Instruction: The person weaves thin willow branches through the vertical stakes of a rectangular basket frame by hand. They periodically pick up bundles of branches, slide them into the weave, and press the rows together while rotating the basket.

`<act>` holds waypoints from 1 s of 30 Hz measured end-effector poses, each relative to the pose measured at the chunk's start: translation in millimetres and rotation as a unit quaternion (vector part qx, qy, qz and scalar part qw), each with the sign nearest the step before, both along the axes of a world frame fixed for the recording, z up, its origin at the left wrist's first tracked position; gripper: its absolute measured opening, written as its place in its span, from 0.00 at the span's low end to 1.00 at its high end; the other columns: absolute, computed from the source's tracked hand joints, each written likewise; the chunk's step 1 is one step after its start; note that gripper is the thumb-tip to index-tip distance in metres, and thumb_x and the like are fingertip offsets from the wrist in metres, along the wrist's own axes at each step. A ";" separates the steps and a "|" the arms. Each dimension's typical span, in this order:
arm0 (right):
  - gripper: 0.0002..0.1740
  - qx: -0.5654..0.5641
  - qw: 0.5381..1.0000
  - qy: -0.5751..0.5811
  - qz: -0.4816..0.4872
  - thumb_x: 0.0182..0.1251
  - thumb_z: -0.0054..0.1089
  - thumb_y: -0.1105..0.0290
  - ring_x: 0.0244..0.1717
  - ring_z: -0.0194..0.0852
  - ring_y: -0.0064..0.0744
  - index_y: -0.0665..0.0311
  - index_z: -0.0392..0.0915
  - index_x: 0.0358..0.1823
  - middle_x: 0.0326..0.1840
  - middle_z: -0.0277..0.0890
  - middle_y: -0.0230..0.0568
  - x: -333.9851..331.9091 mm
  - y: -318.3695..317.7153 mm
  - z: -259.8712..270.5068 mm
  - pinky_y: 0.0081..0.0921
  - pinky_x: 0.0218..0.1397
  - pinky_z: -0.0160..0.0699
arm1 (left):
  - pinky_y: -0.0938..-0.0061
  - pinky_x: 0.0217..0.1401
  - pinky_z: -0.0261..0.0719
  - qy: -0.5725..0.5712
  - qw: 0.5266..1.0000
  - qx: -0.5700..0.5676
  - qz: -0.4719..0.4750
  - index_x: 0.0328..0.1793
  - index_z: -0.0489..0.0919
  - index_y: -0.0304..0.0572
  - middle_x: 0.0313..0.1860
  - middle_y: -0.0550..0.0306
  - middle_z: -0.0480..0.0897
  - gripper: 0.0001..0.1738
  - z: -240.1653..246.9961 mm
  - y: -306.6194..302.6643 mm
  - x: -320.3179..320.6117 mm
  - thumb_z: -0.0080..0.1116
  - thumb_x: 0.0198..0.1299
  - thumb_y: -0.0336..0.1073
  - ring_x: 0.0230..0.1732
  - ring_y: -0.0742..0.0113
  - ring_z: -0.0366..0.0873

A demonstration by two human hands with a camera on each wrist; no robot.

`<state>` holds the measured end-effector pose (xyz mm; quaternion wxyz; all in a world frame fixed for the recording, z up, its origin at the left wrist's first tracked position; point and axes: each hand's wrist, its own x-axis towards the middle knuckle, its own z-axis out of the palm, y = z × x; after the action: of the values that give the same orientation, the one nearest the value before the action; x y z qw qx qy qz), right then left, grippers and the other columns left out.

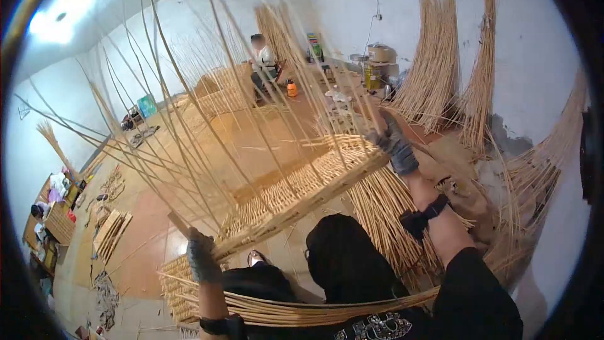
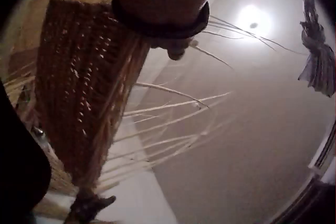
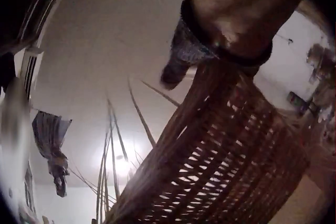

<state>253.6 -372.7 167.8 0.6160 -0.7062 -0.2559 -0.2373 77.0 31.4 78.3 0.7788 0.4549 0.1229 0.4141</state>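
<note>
A long wicker basket [image 1: 296, 182] with tall thin rods rising from it spans the space between my hands, tilted up to the right. My gloved left hand [image 1: 204, 257] grips its near left end. At the raised right end, my gloved right hand [image 1: 397, 148] holds the corner, with one digit pointing up. The basket's woven underside [image 3: 220, 155] fills the lower right wrist view. Its weave [image 2: 84, 77] also shows in the left wrist view, where my left fingers are mostly hidden behind the wrist.
A bundle of cut rods [image 1: 393, 214] lies beside my right leg, and more rods [image 1: 302, 308] cross my lap. Tall bundles [image 1: 434, 56] lean on the wall. A seated person [image 1: 263, 60] is beside a large wicker piece [image 1: 220, 91] at the back. Woven pieces [image 1: 113, 233] lie left.
</note>
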 end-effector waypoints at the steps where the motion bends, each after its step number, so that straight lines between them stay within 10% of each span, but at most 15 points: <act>1: 0.25 -0.076 0.996 -0.050 0.002 0.49 0.68 0.54 0.39 0.74 0.40 0.60 0.78 0.46 0.40 0.75 0.48 -2.5 -0.1 2.8 0.31 0.46 0.73 | 0.78 0.21 0.59 0.026 0.999 -0.014 -0.028 0.18 0.59 0.59 0.13 0.72 0.56 0.21 0.7 4.4 1.4 0.53 0.60 0.47 0.15 0.77 0.55; 4: 0.28 -0.412 0.866 -0.259 -0.111 0.41 0.71 0.50 0.41 0.73 0.47 0.55 0.78 0.44 0.41 0.73 0.51 -1.0 -6.6 -19.6 0.36 0.49 0.73 | 0.77 0.16 0.56 0.153 0.979 -0.105 -0.085 0.15 0.57 0.63 0.10 0.74 0.53 0.24 -11.3 17.5 3.8 0.57 0.56 0.53 0.11 0.78 0.50; 9: 0.30 -0.350 0.914 -0.150 -0.142 0.28 0.75 0.52 0.39 0.72 0.49 0.59 0.81 0.37 0.37 0.75 0.48 -9.3 -6.8 -132.2 0.39 0.47 0.73 | 0.80 0.15 0.51 0.233 0.965 -0.103 -0.055 0.19 0.65 0.62 0.12 0.73 0.56 0.20 -72.0 7.8 -11.3 0.60 0.52 0.55 0.12 0.80 0.51; 16: 0.32 -0.363 0.925 -0.069 -0.088 0.29 0.75 0.48 0.43 0.71 0.53 0.50 0.79 0.41 0.41 0.74 0.52 13.1 0.6 -94.4 0.42 0.49 0.73 | 0.78 0.19 0.60 0.200 0.965 -0.135 -0.103 0.19 0.67 0.58 0.14 0.70 0.62 0.21 -88.4 46.8 14.2 0.59 0.52 0.59 0.15 0.77 0.57; 19: 0.31 -0.362 0.905 -0.202 -0.093 0.32 0.74 0.49 0.41 0.72 0.54 0.52 0.77 0.42 0.37 0.73 0.52 -14.0 13.4 -53.3 0.42 0.47 0.74 | 0.74 0.16 0.60 0.255 0.963 -0.061 -0.067 0.20 0.68 0.57 0.15 0.68 0.62 0.23 -32.1 47.1 -26.2 0.61 0.48 0.62 0.15 0.75 0.60; 22: 0.28 -0.294 0.939 -0.168 -0.065 0.36 0.73 0.53 0.39 0.73 0.51 0.54 0.77 0.42 0.37 0.74 0.50 -39.8 17.3 -82.3 0.41 0.45 0.75 | 0.77 0.15 0.58 0.325 0.941 -0.095 0.027 0.18 0.67 0.56 0.11 0.69 0.60 0.24 -19.5 18.1 -46.2 0.62 0.48 0.61 0.13 0.76 0.58; 26: 0.22 -0.266 0.960 -0.079 -0.022 0.44 0.69 0.60 0.38 0.74 0.47 0.60 0.77 0.42 0.39 0.74 0.50 -64.0 -7.4 -180.9 0.36 0.41 0.76 | 0.79 0.17 0.56 0.305 0.950 -0.059 0.032 0.18 0.67 0.53 0.13 0.70 0.61 0.24 -117.1 36.3 -70.3 0.62 0.50 0.59 0.15 0.78 0.58; 30: 0.31 -0.244 0.969 -0.045 -0.009 0.39 0.73 0.55 0.47 0.72 0.47 0.61 0.76 0.46 0.42 0.75 0.46 -95.5 -14.6 -170.1 0.40 0.49 0.72 | 0.80 0.19 0.57 0.318 0.946 -0.034 0.048 0.20 0.68 0.53 0.15 0.71 0.62 0.21 -121.3 7.4 -74.2 0.59 0.55 0.55 0.16 0.78 0.56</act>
<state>158.1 -387.3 -2.3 0.4105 -0.8263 -0.3268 -0.2049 2.8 38.8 -43.0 0.6935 0.5299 0.3997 0.2803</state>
